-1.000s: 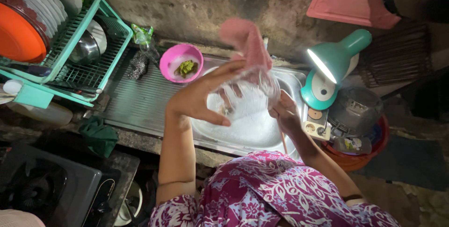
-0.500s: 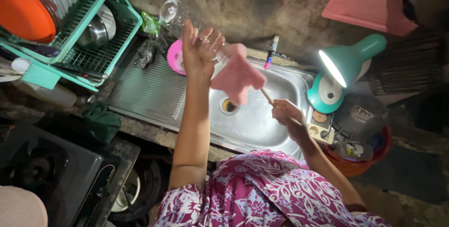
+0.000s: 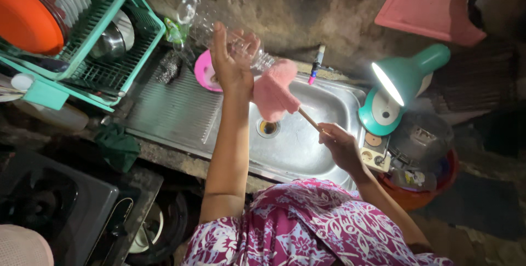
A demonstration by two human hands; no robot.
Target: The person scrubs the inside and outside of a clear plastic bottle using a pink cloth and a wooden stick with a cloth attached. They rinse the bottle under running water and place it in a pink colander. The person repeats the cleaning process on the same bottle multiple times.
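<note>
My left hand (image 3: pixel 233 60) is raised over the drainboard and grips a clear glass jar (image 3: pixel 211 25) lying on its side, its mouth toward the green dish rack (image 3: pixel 104 41). My right hand (image 3: pixel 341 144) holds the thin wooden stick of a pink sponge brush (image 3: pixel 274 90) above the steel sink (image 3: pixel 323 107). The pink sponge head sits just beside the jar's base, outside it.
A pink bowl (image 3: pixel 204 73) and a scouring pad (image 3: pixel 170 67) lie on the ribbed drainboard (image 3: pixel 170 112). Plates, an orange dish and a steel bowl fill the rack. A lit teal desk lamp (image 3: pixel 402 85) stands right of the sink. A gas stove (image 3: pixel 49 206) is at lower left.
My left hand has lifted the jar away from the sink toward the dish rack. The pink brush has come out of the jar and my right hand has lowered over the basin.
</note>
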